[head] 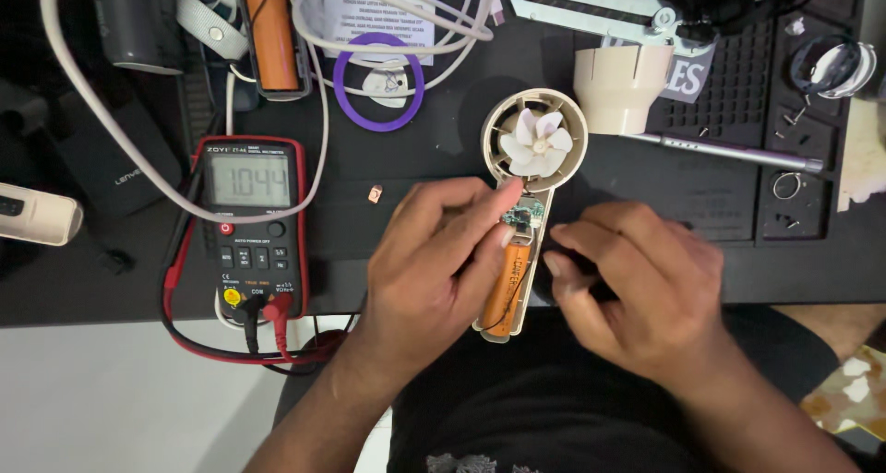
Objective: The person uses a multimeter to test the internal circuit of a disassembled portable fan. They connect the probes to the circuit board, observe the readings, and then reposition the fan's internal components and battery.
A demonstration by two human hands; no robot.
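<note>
Head view: a small handheld fan lies opened on the black worktop, approx. in the middle, handle pointing toward the person. Its round beige head shows white blades. Inside the handle there is a green circuit board and under it an orange battery.

The left hand rests on the left side of the fan handle, fingers curled and partly closed, with fingertips touching near the circuit board. It seems to pinch sth thin there, but I cannot tell what.

The right hand is just beside the handle on the right, fingers bent inward and closed loosely; if it holds anything, this is hidden.

To the left stands a multimeter with red edge, its red and black leads plugged at the bottom. A purple ring and white cables lie above. A beige fan cover stands right of the fan head, and a silver screwdriver lies near it.
</note>
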